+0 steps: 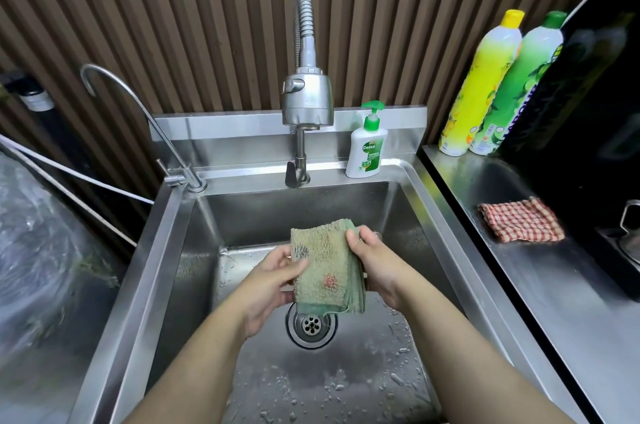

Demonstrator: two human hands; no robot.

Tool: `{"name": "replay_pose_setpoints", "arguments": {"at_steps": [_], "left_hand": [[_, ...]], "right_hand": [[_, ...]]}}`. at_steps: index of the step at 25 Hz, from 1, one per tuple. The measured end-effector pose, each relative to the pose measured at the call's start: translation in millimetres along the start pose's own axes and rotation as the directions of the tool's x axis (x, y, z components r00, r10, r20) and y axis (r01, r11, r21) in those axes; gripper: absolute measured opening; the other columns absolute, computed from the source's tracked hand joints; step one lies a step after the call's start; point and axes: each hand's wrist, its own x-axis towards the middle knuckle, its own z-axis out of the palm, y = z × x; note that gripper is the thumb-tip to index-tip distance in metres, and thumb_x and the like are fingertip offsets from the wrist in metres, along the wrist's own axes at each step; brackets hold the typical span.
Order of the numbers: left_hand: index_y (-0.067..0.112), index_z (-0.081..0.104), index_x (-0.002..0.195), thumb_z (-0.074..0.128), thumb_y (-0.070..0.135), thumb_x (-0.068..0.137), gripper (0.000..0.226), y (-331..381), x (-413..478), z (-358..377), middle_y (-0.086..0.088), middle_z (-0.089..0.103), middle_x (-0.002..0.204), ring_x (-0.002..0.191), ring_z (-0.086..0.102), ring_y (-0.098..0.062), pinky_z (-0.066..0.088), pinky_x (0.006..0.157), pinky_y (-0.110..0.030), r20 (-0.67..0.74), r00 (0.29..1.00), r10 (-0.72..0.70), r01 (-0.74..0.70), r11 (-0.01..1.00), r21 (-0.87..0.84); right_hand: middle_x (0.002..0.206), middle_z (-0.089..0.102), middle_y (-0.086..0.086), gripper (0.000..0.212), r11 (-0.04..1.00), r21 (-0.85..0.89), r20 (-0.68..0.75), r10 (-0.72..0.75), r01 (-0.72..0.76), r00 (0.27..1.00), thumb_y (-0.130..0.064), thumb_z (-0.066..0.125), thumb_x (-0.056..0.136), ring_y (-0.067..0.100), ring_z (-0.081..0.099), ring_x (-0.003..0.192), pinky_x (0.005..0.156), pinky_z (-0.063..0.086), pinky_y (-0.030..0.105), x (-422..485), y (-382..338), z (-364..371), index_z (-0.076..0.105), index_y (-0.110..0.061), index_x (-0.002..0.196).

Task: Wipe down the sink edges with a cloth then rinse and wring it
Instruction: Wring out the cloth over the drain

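Observation:
A folded green terry cloth (pixel 325 268) with a faded pink spot hangs upright over the middle of the steel sink (pixel 162 250), just above the drain (pixel 311 323). My left hand (pixel 273 288) grips its left edge, thumb on the front. My right hand (pixel 374 261) pinches the upper right corner and folded edge. The faucet head (pixel 307 100) sits above and behind the cloth; no water runs from it. Water droplets dot the basin floor.
A thin gooseneck tap (pixel 138 119) stands at the sink's back left corner, a hand soap pump bottle (pixel 367 146) on the back ledge. On the right counter lie a red checked cloth (pixel 521 220), a yellow bottle (pixel 481 84) and a green bottle (pixel 519 84). Plastic-wrapped items (pixel 41 250) sit at left.

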Motion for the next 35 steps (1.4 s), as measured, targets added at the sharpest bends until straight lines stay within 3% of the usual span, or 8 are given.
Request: {"name": "replay_pose_setpoints", "arguments": {"at_steps": [8, 13, 17, 21, 24, 28, 32, 35], "left_hand": [[0.021, 0.048, 0.105, 0.044, 0.016, 0.097, 0.011, -14.4, 6.0, -20.1, -0.016, 0.069, 0.101, 0.087, 0.066, -0.029, 0.056, 0.066, -0.04, 0.016, 0.999, -0.049, 0.048, 0.996, 0.069], [0.02, 0.051, 0.089, 0.046, 0.032, 0.087, 0.014, -21.1, 13.0, -42.8, -0.017, 0.06, 0.108, 0.094, 0.06, -0.031, 0.054, 0.07, -0.039, 0.137, 0.985, -0.107, 0.123, 0.986, -0.114], [0.019, 0.048, 0.081, 0.065, 0.02, 0.081, 0.018, -34.6, 24.0, -46.7, -0.021, 0.056, 0.105, 0.093, 0.061, -0.038, 0.053, 0.081, -0.044, 0.103, 0.987, -0.123, 0.115, 0.99, 0.081], [0.018, 0.041, 0.091, 0.064, -0.009, 0.076, 0.038, -36.0, 31.0, -43.6, -0.02, 0.064, 0.094, 0.08, 0.066, -0.032, 0.055, 0.067, -0.04, -0.013, 0.998, -0.062, 0.062, 0.998, 0.022], [0.02, 0.041, 0.093, 0.066, -0.009, 0.075, 0.043, -32.4, 37.0, -42.3, -0.02, 0.062, 0.094, 0.079, 0.063, -0.034, 0.05, 0.066, -0.039, -0.048, 0.997, -0.054, 0.056, 0.998, 0.032], [0.024, 0.038, 0.096, 0.067, -0.003, 0.077, 0.044, -30.2, 53.2, -39.9, -0.011, 0.059, 0.077, 0.062, 0.056, -0.02, 0.045, 0.056, -0.029, -0.233, 0.963, -0.136, 0.135, 0.991, -0.02], [0.023, 0.035, 0.093, 0.066, 0.0, 0.079, 0.041, -32.6, 67.1, -35.8, -0.011, 0.059, 0.076, 0.063, 0.055, -0.019, 0.046, 0.058, -0.029, -0.33, 0.933, -0.146, 0.136, 0.989, -0.051], [0.026, 0.034, 0.086, 0.067, 0.002, 0.08, 0.041, -32.2, 71.3, -38.2, -0.008, 0.058, 0.07, 0.057, 0.053, -0.017, 0.045, 0.055, -0.029, -0.306, 0.945, -0.113, 0.128, 0.991, 0.031]], "right_hand": [[0.075, 0.07, 0.0, 0.03, 1.0, -0.001, 0.126, 0.019, -0.019, 0.992, 0.004, 0.051, 0.09, 0.015, 0.065, 0.063, 0.044, 0.044, 0.021, 9.8, 25.7, -6.7, 0.053, -0.022, 0.104], [0.085, 0.057, 0.004, 0.018, 0.968, 0.24, 0.235, 0.021, -0.079, 0.972, -0.008, 0.045, 0.085, 0.019, 0.052, 0.074, 0.066, 0.044, 0.033, 19.9, 43.0, -15.9, 0.06, -0.018, 0.081], [0.067, 0.057, -0.005, 0.028, 0.999, -0.007, 0.136, 0.047, -0.047, 0.99, -0.005, 0.065, 0.083, 0.011, 0.058, 0.067, 0.059, 0.047, 0.025, 30.3, 50.7, -6.5, 0.044, -0.018, 0.07], [0.099, 0.048, 0.006, 0.041, 0.979, -0.202, 0.154, 0.064, -0.032, 0.986, 0.007, 0.07, 0.075, 0.02, 0.056, 0.08, 0.062, 0.049, 0.03, 42.1, 52.5, -2.9, 0.044, -0.019, 0.093], [0.106, 0.054, 0.003, 0.07, 0.865, -0.497, 0.211, 0.197, -0.069, 0.957, -0.015, 0.083, 0.066, 0.017, 0.057, 0.09, 0.076, 0.052, 0.026, 51.0, 48.9, 7.9, 0.044, -0.025, 0.124], [0.093, 0.065, 0.003, 0.041, 0.652, -0.755, 0.047, 0.161, -0.07, 0.986, -0.019, 0.077, 0.067, 0.019, 0.061, 0.084, 0.072, 0.05, 0.026, 60.1, 63.1, 33.7, 0.063, -0.018, 0.105], [0.086, 0.062, 0.002, 0.04, 0.949, -0.224, 0.128, 0.252, -0.22, 0.959, 0.007, 0.063, 0.075, 0.021, 0.062, 0.078, 0.06, 0.054, 0.028, 66.5, 82.8, 40.2, 0.055, -0.019, 0.104], [0.086, 0.061, 0.003, 0.045, 0.969, -0.11, 0.157, 0.235, -0.219, 0.959, 0.011, 0.065, 0.075, 0.015, 0.059, 0.073, 0.054, 0.049, 0.018, 69.3, 83.7, 33.1, 0.047, -0.021, 0.101]]}}
